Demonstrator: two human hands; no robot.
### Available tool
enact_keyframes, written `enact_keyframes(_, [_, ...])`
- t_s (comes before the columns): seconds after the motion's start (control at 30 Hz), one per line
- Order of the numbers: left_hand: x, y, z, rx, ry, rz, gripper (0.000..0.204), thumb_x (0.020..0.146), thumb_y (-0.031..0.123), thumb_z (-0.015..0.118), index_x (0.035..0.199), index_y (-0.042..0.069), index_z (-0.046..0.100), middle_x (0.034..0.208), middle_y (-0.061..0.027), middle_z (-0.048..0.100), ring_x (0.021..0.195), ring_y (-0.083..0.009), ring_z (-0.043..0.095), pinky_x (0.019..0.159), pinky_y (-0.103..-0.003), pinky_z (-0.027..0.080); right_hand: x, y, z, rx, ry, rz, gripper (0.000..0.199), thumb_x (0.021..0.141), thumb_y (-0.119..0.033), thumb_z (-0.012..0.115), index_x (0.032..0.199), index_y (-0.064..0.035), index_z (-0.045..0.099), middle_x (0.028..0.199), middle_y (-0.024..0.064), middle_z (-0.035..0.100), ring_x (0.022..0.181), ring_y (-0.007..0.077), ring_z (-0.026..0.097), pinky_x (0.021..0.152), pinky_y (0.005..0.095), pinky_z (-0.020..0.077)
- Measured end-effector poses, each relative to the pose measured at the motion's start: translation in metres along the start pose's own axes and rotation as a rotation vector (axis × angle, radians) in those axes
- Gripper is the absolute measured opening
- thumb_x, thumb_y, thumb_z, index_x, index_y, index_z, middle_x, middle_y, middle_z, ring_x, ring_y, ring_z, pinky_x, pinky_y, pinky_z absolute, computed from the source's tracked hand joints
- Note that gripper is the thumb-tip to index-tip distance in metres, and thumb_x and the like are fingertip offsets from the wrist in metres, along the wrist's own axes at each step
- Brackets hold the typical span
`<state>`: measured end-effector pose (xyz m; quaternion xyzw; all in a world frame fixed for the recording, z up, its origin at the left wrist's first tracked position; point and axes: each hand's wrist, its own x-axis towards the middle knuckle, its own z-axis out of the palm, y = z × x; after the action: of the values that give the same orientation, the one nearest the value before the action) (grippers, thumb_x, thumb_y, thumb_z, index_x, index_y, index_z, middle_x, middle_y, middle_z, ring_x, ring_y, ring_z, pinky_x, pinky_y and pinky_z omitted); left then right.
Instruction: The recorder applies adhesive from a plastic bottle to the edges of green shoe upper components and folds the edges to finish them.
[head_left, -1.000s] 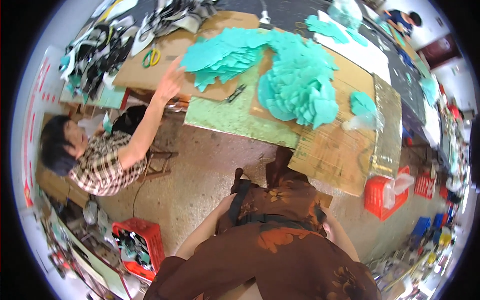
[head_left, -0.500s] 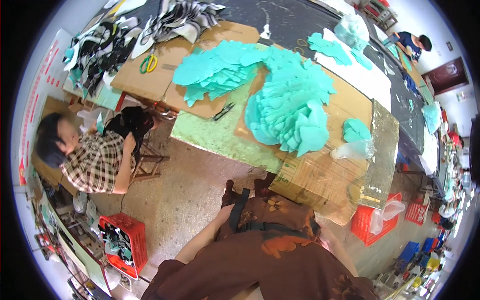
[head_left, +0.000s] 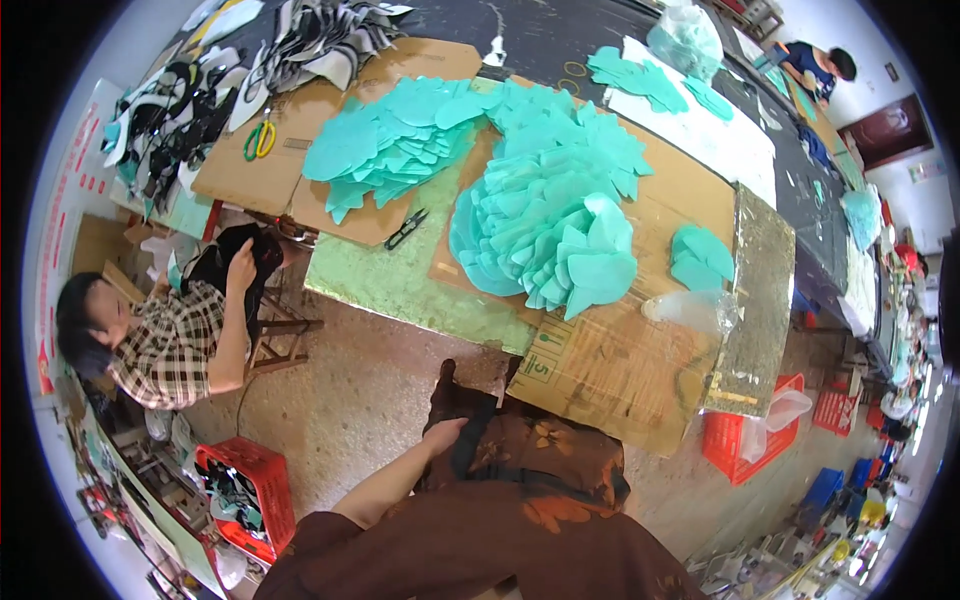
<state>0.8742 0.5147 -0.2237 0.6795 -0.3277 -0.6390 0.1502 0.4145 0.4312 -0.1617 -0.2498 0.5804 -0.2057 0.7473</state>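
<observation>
Left hand (head_left: 445,436) of the wearer, seen from my distant post through the head camera, lies in front of the body against a black strap (head_left: 464,455) on brown flowered clothing (head_left: 545,442); its fingers look curled, but I cannot tell whether they grip the strap. Out of my view is the right hand, whose state I cannot tell. Just ahead of the wearer, I see a pale green worktable (head_left: 400,283) partly covered with cardboard (head_left: 600,385). On it a large heap of thin turquoise pieces (head_left: 550,205) spreads in overlapping layers, its near end fanned out above the cardboard. Touching it at the upper left is a second turquoise heap (head_left: 385,145), with black snips (head_left: 406,229) just below and scissors (head_left: 260,140) with green and yellow handles to its left. To the right of the large heap, I find a small turquoise pile (head_left: 700,258) and, just below it, a clear plastic bag (head_left: 693,312). Black and white cut pieces (head_left: 325,42) crowd the upper left. At left, a co-worker in a checked shirt (head_left: 178,345) sits near the table, above a red crate (head_left: 248,490) of scraps; another person in a dark top (head_left: 808,68) is at the far upper right. A red basket (head_left: 735,448) stands on the floor at right.
</observation>
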Motion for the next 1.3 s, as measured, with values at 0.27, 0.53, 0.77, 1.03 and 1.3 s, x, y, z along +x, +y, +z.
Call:
enact_keyframes(0.27, [0.026, 0.014, 0.014, 0.145, 0.071, -0.07, 0.039, 0.091, 0.031, 0.044, 0.127, 0.021, 0.054, 0.126, -0.0116, 0.058, 0.116, -0.0327, 0.054, 0.095, -0.042, 0.043, 0.064, -0.049, 0.015, 0.013, -0.013, 0.022, 0.034, 0.095, -0.031, 0.05, 0.113, -0.0044, 0.058, 0.103, 0.0105, 0.063, 0.094, 0.0255, 0.062, 0.081, 0.037, 0.0524])
enact_keyframes(0.53, [0.053, 0.029, 0.037, 0.326, 0.015, -0.092, 0.041, 0.093, 0.026, 0.036, 0.131, 0.021, 0.051, 0.122, -0.0158, 0.059, 0.112, -0.0338, 0.057, 0.091, -0.045, 0.046, 0.111, -0.037, -0.011, 0.073, 0.044, 0.069, 0.033, 0.095, -0.033, 0.05, 0.111, -0.0048, 0.059, 0.098, 0.0102, 0.062, 0.089, 0.0252, 0.062, 0.077, 0.0362, 0.0525])
enact_keyframes(0.77, [0.087, 0.028, 0.08, 0.655, 0.016, 0.004, 0.037, 0.096, 0.023, 0.036, 0.13, 0.02, 0.052, 0.1, -0.0188, 0.066, 0.09, -0.0359, 0.066, 0.075, -0.047, 0.053, 0.184, -0.037, -0.032, 0.055, -0.005, 0.131, 0.033, 0.095, -0.034, 0.05, 0.109, -0.0052, 0.059, 0.093, 0.0099, 0.061, 0.085, 0.0249, 0.062, 0.074, 0.0355, 0.0526])
enact_keyframes(1.03, [0.076, 0.016, 0.115, 0.78, 0.297, 0.074, 0.033, 0.09, 0.018, 0.046, 0.121, 0.017, 0.057, 0.097, -0.0128, 0.065, 0.091, -0.0294, 0.064, 0.074, -0.043, 0.052, 0.23, -0.011, -0.055, 0.005, -0.139, 0.28, 0.033, 0.095, -0.035, 0.05, 0.107, -0.0056, 0.059, 0.088, 0.0095, 0.061, 0.081, 0.0245, 0.062, 0.071, 0.0346, 0.0528])
enact_keyframes(1.3, [0.079, -0.007, 0.124, 0.939, 0.806, 0.534, 0.027, 0.083, 0.017, 0.051, 0.107, 0.015, 0.064, 0.098, -0.008, 0.062, 0.097, -0.0277, 0.059, 0.082, -0.04, 0.048, 0.234, 0.012, -0.067, 0.064, -0.165, 0.326, 0.033, 0.095, -0.036, 0.05, 0.104, -0.0061, 0.059, 0.083, 0.0092, 0.06, 0.076, 0.0242, 0.062, 0.067, 0.0338, 0.0529])
